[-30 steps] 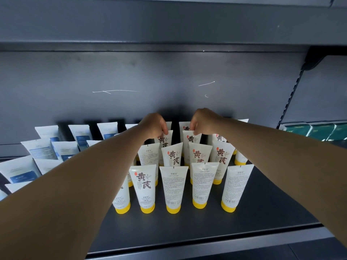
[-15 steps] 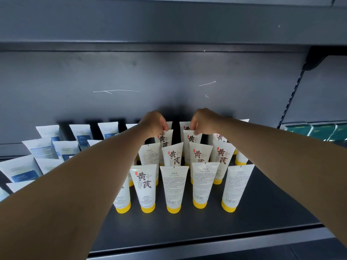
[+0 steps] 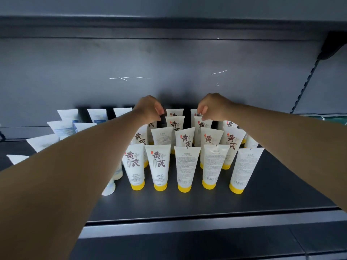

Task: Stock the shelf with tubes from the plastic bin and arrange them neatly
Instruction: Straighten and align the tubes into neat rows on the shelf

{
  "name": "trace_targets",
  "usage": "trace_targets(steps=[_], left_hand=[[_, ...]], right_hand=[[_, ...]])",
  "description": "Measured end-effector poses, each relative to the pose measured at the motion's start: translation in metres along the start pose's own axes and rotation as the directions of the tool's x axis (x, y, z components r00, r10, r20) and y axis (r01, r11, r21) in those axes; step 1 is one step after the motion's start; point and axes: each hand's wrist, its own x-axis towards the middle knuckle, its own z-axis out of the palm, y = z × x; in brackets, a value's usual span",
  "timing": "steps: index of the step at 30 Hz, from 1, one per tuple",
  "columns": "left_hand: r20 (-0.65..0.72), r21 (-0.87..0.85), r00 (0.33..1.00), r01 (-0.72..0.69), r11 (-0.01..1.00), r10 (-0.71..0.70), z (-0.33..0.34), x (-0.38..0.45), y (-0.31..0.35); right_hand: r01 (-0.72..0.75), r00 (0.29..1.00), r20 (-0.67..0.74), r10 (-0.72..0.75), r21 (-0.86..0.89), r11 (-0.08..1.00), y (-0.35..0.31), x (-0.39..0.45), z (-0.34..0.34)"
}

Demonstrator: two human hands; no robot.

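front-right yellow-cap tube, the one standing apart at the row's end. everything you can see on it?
The front-right tube is white, glossy plastic by its look, and stands upright on its yellow cap, flat crimped end up. It leans slightly right. Its back faces the camera: small grey print, too fine to read, and a barcode near the cap. It sits on the dark shelf, last in the front row, with a gap to its neighbour. Neither hand touches it.

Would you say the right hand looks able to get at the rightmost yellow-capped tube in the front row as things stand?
Probably yes. That front-row tube stands alone at the row's right end, nothing in front of it, and the right hand is further back over the rear tubes, so drawing it back should reach it.
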Motion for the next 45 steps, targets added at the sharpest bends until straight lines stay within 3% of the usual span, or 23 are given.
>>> trace_targets(steps=[13, 24, 33, 39, 45], left_hand=[[-0.011, 0.036, 0.996, -0.088, 0.995, 0.088, -0.064, -0.026, -0.06], [-0.008, 0.046, 1.0, 0.0, 0.999, 0.0, -0.095, -0.027, -0.113], [0.029, 0.037, 0.999, 0.025, 0.999, -0.026, -0.104, -0.026, -0.118], [0.1, 0.064, 0.995, 0.018, 0.998, -0.024, -0.107, -0.014, -0.111], [0.264, 0.069, 0.965, -0.027, 0.997, 0.008, -0.101, -0.011, -0.104]], right_hand=[[-0.06, 0.991, -0.116, 0.06, 0.009, 0.998, -0.091, -0.035, -0.001], [-0.054, 0.991, -0.113, 0.065, 0.099, 0.994, -0.138, -0.014, 0.019], [-0.001, 0.997, -0.078, 0.009, 0.105, 0.994, -0.146, -0.005, 0.017], [0.036, 0.997, -0.065, -0.03, 0.093, 0.995, -0.146, 0.018, 0.011], [0.065, 0.998, -0.012, -0.064, 0.091, 0.994, -0.151, 0.037, 0.017]])
